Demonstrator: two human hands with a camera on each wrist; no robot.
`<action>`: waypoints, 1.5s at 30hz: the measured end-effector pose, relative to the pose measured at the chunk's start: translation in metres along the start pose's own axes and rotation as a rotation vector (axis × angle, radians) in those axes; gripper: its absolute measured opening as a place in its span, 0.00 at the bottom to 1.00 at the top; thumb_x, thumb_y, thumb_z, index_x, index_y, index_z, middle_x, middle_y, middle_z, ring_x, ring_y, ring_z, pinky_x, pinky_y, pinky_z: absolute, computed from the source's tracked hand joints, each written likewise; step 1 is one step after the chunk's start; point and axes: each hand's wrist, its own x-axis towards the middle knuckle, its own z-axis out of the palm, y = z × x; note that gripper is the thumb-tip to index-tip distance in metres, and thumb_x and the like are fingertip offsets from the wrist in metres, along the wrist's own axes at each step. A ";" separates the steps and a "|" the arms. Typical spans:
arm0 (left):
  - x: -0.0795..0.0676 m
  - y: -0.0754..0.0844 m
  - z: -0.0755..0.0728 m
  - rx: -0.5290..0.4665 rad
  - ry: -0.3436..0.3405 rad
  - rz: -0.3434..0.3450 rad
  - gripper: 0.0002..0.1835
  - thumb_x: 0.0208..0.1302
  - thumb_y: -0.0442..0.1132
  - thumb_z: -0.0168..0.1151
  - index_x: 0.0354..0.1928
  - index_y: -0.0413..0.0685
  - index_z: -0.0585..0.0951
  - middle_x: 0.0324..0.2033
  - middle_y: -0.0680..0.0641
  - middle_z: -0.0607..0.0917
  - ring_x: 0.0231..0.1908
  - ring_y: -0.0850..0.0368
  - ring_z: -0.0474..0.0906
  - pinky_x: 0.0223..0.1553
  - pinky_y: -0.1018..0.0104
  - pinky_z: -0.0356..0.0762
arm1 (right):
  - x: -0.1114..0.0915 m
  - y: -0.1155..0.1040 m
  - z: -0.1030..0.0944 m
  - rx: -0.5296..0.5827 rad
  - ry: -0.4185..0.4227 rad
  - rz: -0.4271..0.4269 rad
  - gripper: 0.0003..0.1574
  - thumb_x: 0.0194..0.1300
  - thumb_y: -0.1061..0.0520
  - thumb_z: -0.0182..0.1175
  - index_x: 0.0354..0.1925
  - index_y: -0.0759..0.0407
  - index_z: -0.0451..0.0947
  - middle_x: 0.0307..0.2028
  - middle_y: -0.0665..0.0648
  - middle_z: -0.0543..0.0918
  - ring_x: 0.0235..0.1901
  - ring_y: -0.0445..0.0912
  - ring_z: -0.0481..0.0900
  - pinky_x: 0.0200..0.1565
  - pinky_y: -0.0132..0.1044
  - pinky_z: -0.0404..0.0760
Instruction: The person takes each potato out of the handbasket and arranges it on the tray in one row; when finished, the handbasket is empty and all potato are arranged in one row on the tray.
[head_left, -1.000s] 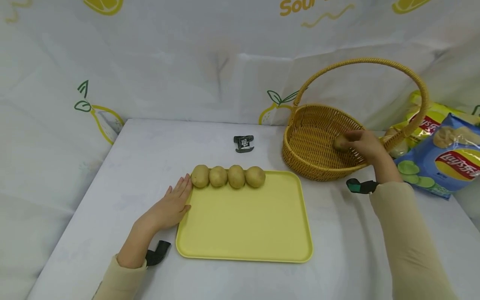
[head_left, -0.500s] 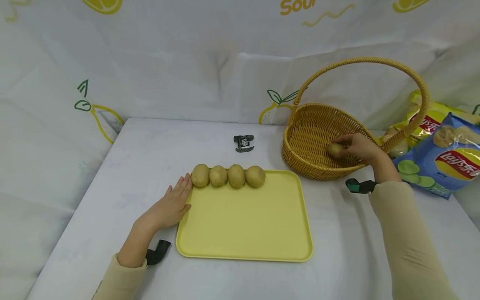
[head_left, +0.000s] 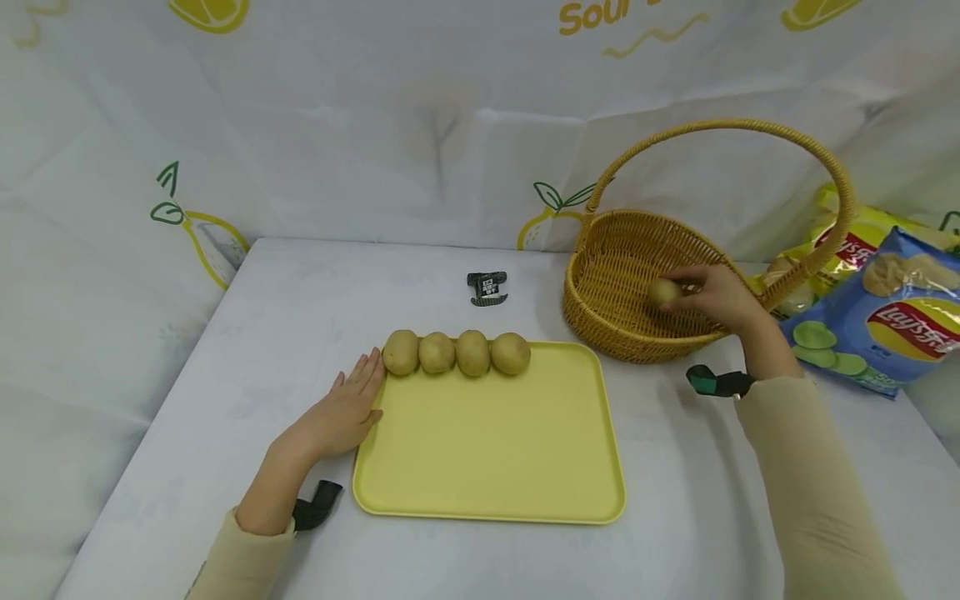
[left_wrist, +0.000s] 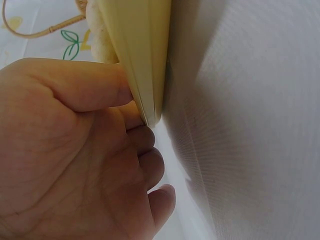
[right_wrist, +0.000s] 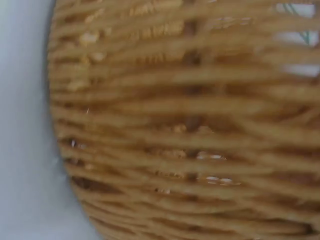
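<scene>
In the head view my right hand (head_left: 716,296) reaches into the wicker basket (head_left: 611,321) and holds a potato (head_left: 663,292) between thumb and fingers. The right wrist view is filled by the basket's woven side (right_wrist: 190,125), which hides hand and potato there. My left hand (head_left: 341,417) lies with fingers stretched along the left edge of the yellow tray (head_left: 487,442). The left wrist view has the thumb of that left hand (left_wrist: 80,145) against the tray's rim (left_wrist: 142,60). Several potatoes (head_left: 472,353) stand in a row along the tray's far edge, the leftmost next to my fingertips.
A blue chip bag (head_left: 888,312) and a yellow chip bag (head_left: 855,233) lean to the right of the basket. Behind the tray lies a small black item with a white label (head_left: 487,287). The basket's tall handle (head_left: 727,125) arches over my right hand.
My right hand and the potato in it have shifted slightly left inside the basket. The left hand, the tray and its row of potatoes look the same.
</scene>
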 end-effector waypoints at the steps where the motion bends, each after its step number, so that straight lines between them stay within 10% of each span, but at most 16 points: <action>1: 0.000 0.000 0.000 0.001 0.001 0.001 0.33 0.71 0.33 0.46 0.70 0.26 0.46 0.71 0.32 0.40 0.70 0.37 0.35 0.65 0.37 0.40 | -0.001 -0.001 0.000 0.008 0.017 -0.001 0.37 0.57 0.54 0.68 0.61 0.69 0.70 0.57 0.71 0.72 0.53 0.58 0.71 0.46 0.38 0.71; 9: 0.001 -0.001 0.002 0.000 -0.001 -0.006 0.33 0.71 0.34 0.46 0.70 0.26 0.45 0.71 0.32 0.39 0.70 0.37 0.34 0.65 0.37 0.39 | -0.016 -0.020 0.005 0.118 0.137 -0.028 0.37 0.55 0.52 0.70 0.60 0.63 0.73 0.56 0.62 0.74 0.39 0.32 0.74 0.34 0.25 0.74; 19: 0.001 0.000 0.001 0.006 0.008 0.004 0.33 0.70 0.33 0.46 0.69 0.25 0.45 0.71 0.31 0.40 0.70 0.36 0.35 0.65 0.37 0.39 | -0.034 -0.046 0.020 0.327 0.181 -0.152 0.31 0.54 0.64 0.69 0.57 0.65 0.75 0.48 0.40 0.77 0.44 0.33 0.77 0.40 0.23 0.77; 45: -0.001 0.000 0.001 -0.007 0.008 -0.007 0.34 0.70 0.33 0.46 0.70 0.26 0.44 0.71 0.31 0.39 0.70 0.37 0.35 0.65 0.38 0.38 | -0.052 -0.093 0.060 0.515 0.036 -0.444 0.31 0.50 0.72 0.68 0.56 0.65 0.76 0.53 0.58 0.78 0.52 0.41 0.75 0.47 0.30 0.78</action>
